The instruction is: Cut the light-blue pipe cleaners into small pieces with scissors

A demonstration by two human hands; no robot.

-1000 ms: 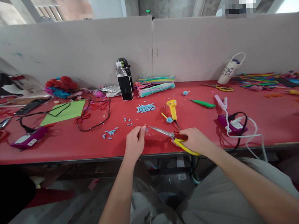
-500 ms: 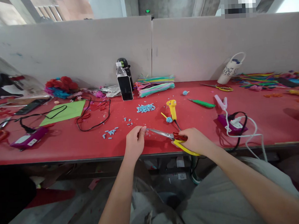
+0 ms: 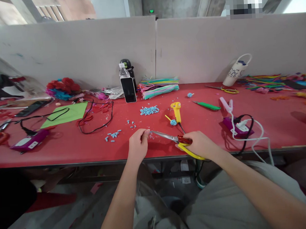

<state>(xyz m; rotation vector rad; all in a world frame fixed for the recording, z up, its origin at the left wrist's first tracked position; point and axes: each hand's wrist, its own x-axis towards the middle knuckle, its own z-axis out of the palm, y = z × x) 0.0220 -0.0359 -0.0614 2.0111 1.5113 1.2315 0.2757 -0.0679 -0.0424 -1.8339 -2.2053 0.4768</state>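
My right hand (image 3: 198, 144) is wrapped round the red and yellow handles of a pair of scissors (image 3: 165, 135), whose blades point left. The blade tips reach the fingertips of my left hand (image 3: 139, 144), which is closed in a pinch; whatever lies between its fingers is too small to make out. Beyond the hands lies a pile of short light-blue pieces (image 3: 149, 110), with a smaller group (image 3: 114, 134) nearer on the left. A blue ball on a yellow stick (image 3: 173, 122) lies beside the yellow glue gun (image 3: 177, 111).
Behind stand a phone (image 3: 128, 90), a bottle and a bundle of pipe cleaners (image 3: 159, 88). Rightward lie a green tool (image 3: 207, 106), other scissors (image 3: 228, 90) and a purple power block (image 3: 237, 127) with cables. Leftward are green paper (image 3: 67, 115) and another purple block (image 3: 30, 140).
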